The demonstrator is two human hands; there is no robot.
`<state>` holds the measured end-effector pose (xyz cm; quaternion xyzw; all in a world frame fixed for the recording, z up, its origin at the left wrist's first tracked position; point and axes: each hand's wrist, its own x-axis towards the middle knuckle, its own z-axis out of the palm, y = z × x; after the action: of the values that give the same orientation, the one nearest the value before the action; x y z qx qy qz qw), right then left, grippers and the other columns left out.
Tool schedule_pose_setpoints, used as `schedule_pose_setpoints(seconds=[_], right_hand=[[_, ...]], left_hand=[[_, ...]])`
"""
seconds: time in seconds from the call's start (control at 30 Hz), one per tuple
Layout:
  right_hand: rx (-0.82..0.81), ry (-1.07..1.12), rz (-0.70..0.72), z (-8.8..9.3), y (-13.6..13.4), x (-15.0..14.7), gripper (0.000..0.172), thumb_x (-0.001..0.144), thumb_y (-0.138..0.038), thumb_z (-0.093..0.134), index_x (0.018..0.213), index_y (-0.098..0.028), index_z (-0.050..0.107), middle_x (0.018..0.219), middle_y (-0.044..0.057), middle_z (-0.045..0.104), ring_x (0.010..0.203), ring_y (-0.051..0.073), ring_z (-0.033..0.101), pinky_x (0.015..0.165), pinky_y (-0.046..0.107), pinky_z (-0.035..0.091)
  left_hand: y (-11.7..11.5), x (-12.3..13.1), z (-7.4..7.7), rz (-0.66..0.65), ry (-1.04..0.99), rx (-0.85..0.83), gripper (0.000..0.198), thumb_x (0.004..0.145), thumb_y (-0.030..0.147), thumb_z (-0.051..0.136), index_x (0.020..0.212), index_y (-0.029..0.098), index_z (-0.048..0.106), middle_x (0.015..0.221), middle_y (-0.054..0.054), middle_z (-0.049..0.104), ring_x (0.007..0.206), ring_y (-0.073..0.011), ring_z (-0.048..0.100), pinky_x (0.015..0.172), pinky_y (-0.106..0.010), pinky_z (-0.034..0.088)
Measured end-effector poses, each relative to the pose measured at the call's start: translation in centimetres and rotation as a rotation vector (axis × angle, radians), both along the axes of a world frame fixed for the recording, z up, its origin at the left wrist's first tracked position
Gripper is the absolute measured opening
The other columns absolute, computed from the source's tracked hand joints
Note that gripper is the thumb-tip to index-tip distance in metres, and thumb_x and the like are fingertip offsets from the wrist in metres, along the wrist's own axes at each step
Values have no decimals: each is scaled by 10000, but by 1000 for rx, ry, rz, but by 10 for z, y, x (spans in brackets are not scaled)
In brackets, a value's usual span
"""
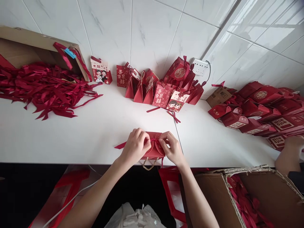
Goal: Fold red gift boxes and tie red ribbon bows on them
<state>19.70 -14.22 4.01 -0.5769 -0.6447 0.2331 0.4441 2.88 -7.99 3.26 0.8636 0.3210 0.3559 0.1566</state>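
A red gift box [153, 153] with a gold rope handle [149, 164] lies at the front edge of the white table. Across its top runs a red ribbon [155, 139], crossed or knotted at the middle. My left hand [137, 144] pinches the ribbon on the left side, and one ribbon tail [120, 145] sticks out to the left beyond it. On the right side my right hand [171, 147] pinches the ribbon too, its fingers closed over the box. Both hands rest close above the box; the fingertips partly hide what they grip.
Loose red ribbons [54, 85] spill from a cardboard box [42, 39] at left. Finished-looking gift boxes [162, 95] stand by the wall, near a power strip [200, 67]. More boxes [258, 107] pile up right, beside another person's hand [293, 145]. An open carton [213, 190] stands below.
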Motion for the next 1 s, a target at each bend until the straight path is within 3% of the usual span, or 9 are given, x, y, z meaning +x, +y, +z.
schedule_pose_setpoints(seconds=[0.17, 0.4, 0.6, 0.7, 0.83, 1.0], right_hand=[[8, -66, 5, 1, -1, -4, 100, 872, -322, 562, 911, -230, 573, 915, 56, 556, 732, 166, 526, 684, 321, 460], [-45, 92, 29, 2, 0, -6, 242, 941, -317, 423, 746, -217, 527, 822, 37, 506, 802, 174, 505, 762, 320, 418], [-192, 186, 149, 6, 3, -3, 237, 883, -315, 481, 673, -209, 505, 839, 28, 446, 827, 174, 443, 771, 314, 384], [-204, 395, 226, 2, 5, 3, 199, 793, -267, 584, 640, -205, 473, 835, 15, 431, 835, 171, 431, 751, 299, 378], [-186, 739, 268, -5, 4, 8, 279, 755, -263, 632, 611, -195, 403, 848, 9, 422, 876, 171, 443, 767, 290, 381], [-187, 757, 229, -6, 0, 7, 271, 709, -262, 690, 656, -205, 431, 800, -5, 472, 775, 145, 456, 670, 260, 382]], left_hand=[[3, 0, 0, -11, 48, -8, 12, 823, 193, 505, 814, 190, 512, 843, -48, 537, 817, -217, 505, 742, -376, 468], [1, 4, 3, -2, 179, 42, 81, 846, 166, 463, 796, 184, 523, 831, -52, 542, 782, -212, 498, 709, -360, 460], [-2, 11, 11, 17, 281, 50, 62, 802, 132, 492, 788, 184, 521, 839, -62, 553, 788, -227, 494, 667, -347, 470], [-1, 11, 12, 25, 308, 39, 91, 782, 100, 499, 813, 181, 525, 862, -68, 560, 808, -235, 503, 664, -345, 476], [1, 9, 10, 41, 234, -12, 155, 749, 50, 500, 827, 182, 524, 881, -63, 566, 842, -232, 500, 694, -341, 486], [1, 10, 12, -28, 171, -159, 143, 765, 57, 482, 805, 187, 525, 893, -46, 572, 873, -216, 510, 780, -369, 485]])
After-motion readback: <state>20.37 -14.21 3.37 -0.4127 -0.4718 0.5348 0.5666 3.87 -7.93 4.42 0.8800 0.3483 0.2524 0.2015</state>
